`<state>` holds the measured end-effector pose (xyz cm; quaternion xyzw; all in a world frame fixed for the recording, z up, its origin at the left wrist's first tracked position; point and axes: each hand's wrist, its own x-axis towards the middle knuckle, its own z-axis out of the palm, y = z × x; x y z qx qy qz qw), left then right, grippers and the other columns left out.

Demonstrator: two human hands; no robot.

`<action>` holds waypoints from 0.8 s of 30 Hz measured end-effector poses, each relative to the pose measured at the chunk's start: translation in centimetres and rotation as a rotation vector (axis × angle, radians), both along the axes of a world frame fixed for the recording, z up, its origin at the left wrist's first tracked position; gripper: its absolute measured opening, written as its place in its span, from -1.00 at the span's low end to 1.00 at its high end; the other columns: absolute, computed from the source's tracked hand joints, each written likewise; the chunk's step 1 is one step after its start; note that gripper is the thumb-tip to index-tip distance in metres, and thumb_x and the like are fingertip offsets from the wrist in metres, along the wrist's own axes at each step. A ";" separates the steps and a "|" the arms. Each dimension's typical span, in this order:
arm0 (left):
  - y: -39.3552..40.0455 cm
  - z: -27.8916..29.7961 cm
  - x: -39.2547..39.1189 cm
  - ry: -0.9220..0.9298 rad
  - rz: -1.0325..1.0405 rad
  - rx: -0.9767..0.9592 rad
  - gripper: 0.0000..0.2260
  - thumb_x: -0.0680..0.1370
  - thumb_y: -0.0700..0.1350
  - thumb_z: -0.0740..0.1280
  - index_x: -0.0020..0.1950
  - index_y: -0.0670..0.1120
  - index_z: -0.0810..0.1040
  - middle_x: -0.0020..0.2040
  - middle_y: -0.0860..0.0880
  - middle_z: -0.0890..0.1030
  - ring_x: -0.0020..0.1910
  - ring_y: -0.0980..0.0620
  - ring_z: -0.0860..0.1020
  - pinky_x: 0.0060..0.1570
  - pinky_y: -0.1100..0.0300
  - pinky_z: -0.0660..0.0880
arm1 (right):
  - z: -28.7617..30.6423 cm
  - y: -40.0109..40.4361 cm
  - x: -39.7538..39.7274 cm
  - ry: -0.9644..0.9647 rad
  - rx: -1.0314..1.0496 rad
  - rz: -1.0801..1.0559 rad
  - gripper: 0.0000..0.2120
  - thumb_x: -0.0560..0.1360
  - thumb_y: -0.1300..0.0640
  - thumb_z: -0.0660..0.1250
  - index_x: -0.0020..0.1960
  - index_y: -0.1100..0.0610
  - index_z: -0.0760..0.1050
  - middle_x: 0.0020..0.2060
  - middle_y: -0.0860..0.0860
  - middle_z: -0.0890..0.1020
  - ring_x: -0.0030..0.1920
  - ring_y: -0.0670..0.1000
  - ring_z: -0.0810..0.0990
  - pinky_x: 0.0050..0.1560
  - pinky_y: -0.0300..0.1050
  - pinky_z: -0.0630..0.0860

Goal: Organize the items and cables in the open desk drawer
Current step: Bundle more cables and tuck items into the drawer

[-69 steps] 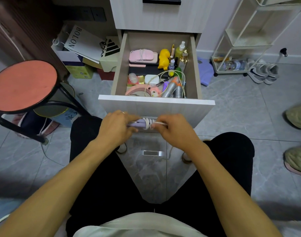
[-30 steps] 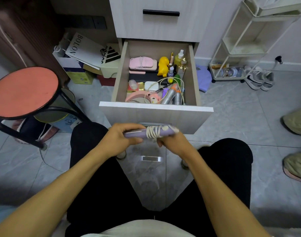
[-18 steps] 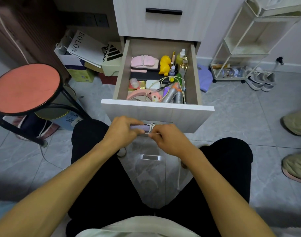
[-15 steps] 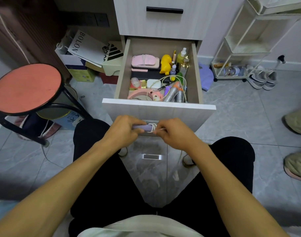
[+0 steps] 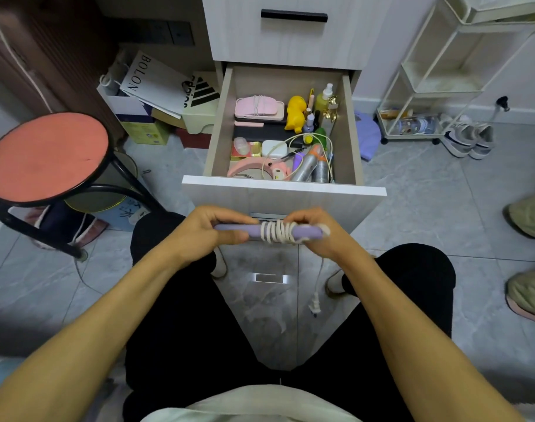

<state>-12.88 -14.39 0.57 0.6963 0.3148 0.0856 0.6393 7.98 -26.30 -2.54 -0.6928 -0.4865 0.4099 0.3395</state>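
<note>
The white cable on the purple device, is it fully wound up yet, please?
Not fully. Several loops of the white cable circle the purple device, but its plug end hangs loose below the right hand.

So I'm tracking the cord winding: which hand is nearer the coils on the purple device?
Right. The right hand grips the purple device right at the coils; the left hand holds the bare end.
</note>
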 end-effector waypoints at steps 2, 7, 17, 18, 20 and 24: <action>-0.5 -0.8 0.3 -0.033 0.171 -0.043 -0.74 0.47 -0.35 0.41 0.11 -0.12 0.67 -0.04 0.02 0.72 -0.04 0.14 0.66 -0.04 0.34 0.53 | -0.3 -0.6 -1.1 -0.038 -0.038 -0.063 -0.82 0.55 0.19 0.33 -0.22 0.07 0.50 -0.42 -0.04 0.53 -0.49 -0.24 0.46 -0.36 -0.38 0.38; -1.0 -2.4 1.7 0.047 0.375 0.189 -0.77 0.48 -0.26 0.46 0.10 -0.06 0.68 -0.06 0.09 0.68 -0.08 0.22 0.63 -0.03 0.35 0.53 | -0.9 -0.7 -2.7 -0.224 -0.025 0.038 -0.68 0.60 0.05 0.27 -0.29 0.16 0.51 -0.44 0.06 0.52 -0.40 -0.04 0.42 -0.26 -0.04 0.43; -0.3 -1.6 1.1 0.188 -0.051 0.845 -0.76 0.43 -0.24 0.49 0.05 0.01 0.70 -0.08 0.09 0.69 -0.14 0.03 0.53 -0.03 0.11 0.51 | 4.3 1.8 0.4 -0.359 0.162 0.120 -0.87 0.51 0.08 0.40 -0.15 0.11 0.66 -0.34 -0.04 0.62 -0.31 -0.08 0.53 -0.25 -0.15 0.47; -0.3 -1.2 1.0 0.160 -0.073 0.782 -0.75 0.42 -0.24 0.51 0.05 0.01 0.70 -0.06 0.12 0.68 -0.12 0.08 0.55 -0.02 0.20 0.51 | 4.4 2.1 0.8 -0.346 0.168 0.099 -0.86 0.50 0.07 0.41 -0.15 0.12 0.67 -0.32 -0.03 0.64 -0.29 -0.07 0.54 -0.23 -0.15 0.48; -0.6 0.1 0.7 0.091 -0.074 0.570 -0.72 0.41 -0.27 0.52 0.06 0.01 0.70 -0.04 0.16 0.68 -0.05 0.19 0.60 -0.01 0.41 0.48 | 3.7 2.3 1.6 -0.328 0.140 0.065 -0.83 0.49 0.04 0.42 -0.15 0.14 0.67 -0.31 0.04 0.65 -0.28 0.00 0.55 -0.23 -0.10 0.48; -0.2 1.3 -0.5 0.017 -0.047 0.219 -0.72 0.43 -0.35 0.47 0.04 -0.04 0.67 -0.06 0.15 0.71 -0.03 0.19 0.65 0.00 0.38 0.53 | 1.9 1.6 1.4 -0.101 0.049 0.039 -0.91 0.50 0.17 0.41 -0.09 0.17 0.68 -0.25 0.14 0.68 -0.26 0.00 0.58 -0.15 -0.02 0.52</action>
